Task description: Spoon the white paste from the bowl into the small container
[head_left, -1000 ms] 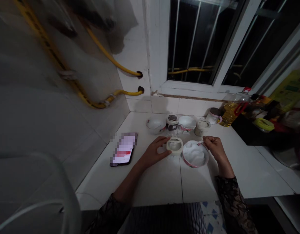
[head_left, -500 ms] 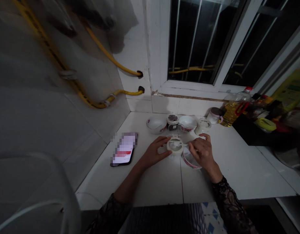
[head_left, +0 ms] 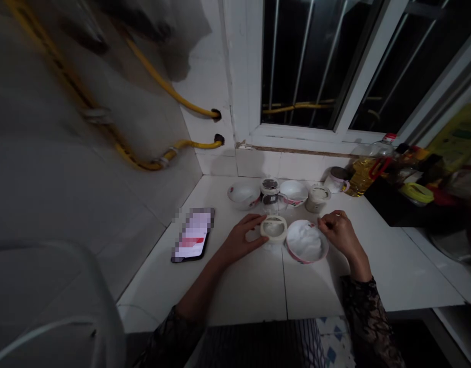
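My left hand (head_left: 243,237) grips the side of a small cream seasoning jar (head_left: 274,232) between thumb and fingers. The jar's clear lid (head_left: 274,202) is tipped up at the back, and something pale is inside. Just right of the jar stands a bowl (head_left: 305,260) with a pink-patterned rim, holding white powder (head_left: 306,240). My right hand (head_left: 342,232) is at the bowl's right rim, thumb and fingers pinched together. Whatever they hold, if anything, is too small to make out.
Behind stand two bowls (head_left: 243,197), a dark-filled jar (head_left: 269,186), a cream jar (head_left: 318,198) and a lidded cup (head_left: 337,180). An oil bottle (head_left: 363,174) is at the back right by a black box (head_left: 389,204). A lit phone (head_left: 193,235) lies left.
My right hand has moved right, from beside the jar and over the bowl to the bowl's far rim, uncovering the white powder. My left hand stays on the jar.
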A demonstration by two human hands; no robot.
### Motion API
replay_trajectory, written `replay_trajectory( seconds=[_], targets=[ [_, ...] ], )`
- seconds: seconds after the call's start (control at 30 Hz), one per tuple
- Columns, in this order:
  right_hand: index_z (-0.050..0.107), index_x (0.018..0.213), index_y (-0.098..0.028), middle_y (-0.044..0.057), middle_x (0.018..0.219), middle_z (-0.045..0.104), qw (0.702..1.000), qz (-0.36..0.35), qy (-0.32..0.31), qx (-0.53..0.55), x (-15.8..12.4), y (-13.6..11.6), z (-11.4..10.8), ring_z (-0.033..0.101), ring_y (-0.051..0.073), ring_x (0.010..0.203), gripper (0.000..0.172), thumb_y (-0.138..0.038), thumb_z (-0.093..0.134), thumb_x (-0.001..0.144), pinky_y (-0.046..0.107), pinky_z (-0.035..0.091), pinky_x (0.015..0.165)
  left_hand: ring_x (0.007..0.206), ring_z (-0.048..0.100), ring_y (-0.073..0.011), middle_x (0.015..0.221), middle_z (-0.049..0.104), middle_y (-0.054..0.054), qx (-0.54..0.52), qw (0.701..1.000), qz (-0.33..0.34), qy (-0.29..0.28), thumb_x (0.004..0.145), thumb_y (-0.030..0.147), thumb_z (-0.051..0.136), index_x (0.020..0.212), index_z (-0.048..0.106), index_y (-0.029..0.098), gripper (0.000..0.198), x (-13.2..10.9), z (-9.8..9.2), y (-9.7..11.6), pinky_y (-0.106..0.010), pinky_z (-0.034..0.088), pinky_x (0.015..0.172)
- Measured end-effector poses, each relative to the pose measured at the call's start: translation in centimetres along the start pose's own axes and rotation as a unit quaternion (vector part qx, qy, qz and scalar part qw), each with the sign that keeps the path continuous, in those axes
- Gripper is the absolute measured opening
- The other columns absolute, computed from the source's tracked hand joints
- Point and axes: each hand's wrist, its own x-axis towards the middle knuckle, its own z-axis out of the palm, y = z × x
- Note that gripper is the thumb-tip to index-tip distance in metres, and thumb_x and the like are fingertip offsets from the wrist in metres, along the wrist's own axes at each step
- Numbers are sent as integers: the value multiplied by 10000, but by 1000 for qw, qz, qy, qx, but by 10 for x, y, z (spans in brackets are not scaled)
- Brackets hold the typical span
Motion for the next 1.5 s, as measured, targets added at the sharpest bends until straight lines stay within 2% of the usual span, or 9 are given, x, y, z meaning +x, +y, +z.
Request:
replay_trajectory(
  seconds=[0.17,0.37,0.57,0.83,1.1,1.23,1.37,1.43,1.5],
  targets=[
    [400,544,-204,-73,482,425,994,-10,-99,37,-1,-10,12,346,83,473,380,-296,483,903,318,376,844,1123,616,-238,1254,619,-104,1,1000,-3,-5,848,382,697,1331,598,257,508,0,-1,1,-349,567,859],
    [284,526,-206,-89,477,283,977,-10,-153,148,2,-21,16,262,73,473,444,-363,469,898,311,390,849,1133,616,-246,1261,622,-103,0,1000,-1,-4,850,390,694,1325,604,266,499,-1,-1,0,-349,570,851],
    [242,525,-221,-57,531,226,960,55,-180,207,2,-18,8,267,96,527,489,-457,485,877,265,318,593,1131,616,-238,1257,619,-97,3,1000,0,-3,851,377,695,1321,602,272,491,0,0,0,-351,571,852],
    [272,524,-230,-58,550,212,928,186,-140,291,4,-14,1,229,82,543,534,-610,555,770,246,229,514,1134,619,-243,1259,620,-100,6,1000,2,-4,858,407,683,1323,602,264,493,0,0,1,-343,577,844],
    [288,494,-233,-63,514,231,926,234,-85,284,4,-9,-3,205,69,497,551,-632,568,752,251,188,468,1138,617,-235,1256,622,-100,10,1000,1,-1,857,387,685,1323,604,257,490,0,0,2,-359,563,900],
    [304,477,-234,-63,461,270,930,243,-9,276,4,-9,1,246,75,465,558,-629,569,769,253,218,461,1132,617,-238,1252,622,-102,8,1000,2,-2,855,386,687,1323,605,257,492,0,-1,1,-358,566,887],
    [401,523,-224,-40,479,392,947,186,140,222,4,-33,12,353,106,477,477,-500,493,901,262,303,493,1114,625,-238,1250,625,-102,7,1000,1,1,848,387,694,1321,607,258,497,0,-1,1,-361,569,880],
    [467,577,-218,-22,541,493,968,77,183,151,4,-49,18,450,125,536,397,-377,491,940,283,386,595,1118,625,-241,1257,624,-101,10,1000,-1,0,848,382,695,1325,605,264,500,0,-1,1,-359,569,879],
    [502,617,-216,-34,560,531,983,-71,153,74,4,-62,23,475,117,546,330,-265,515,943,313,420,743,1127,622,-244,1253,628,-99,13,1000,-1,-1,845,378,699,1326,605,267,502,0,-1,0,-357,569,878]
  ],
)
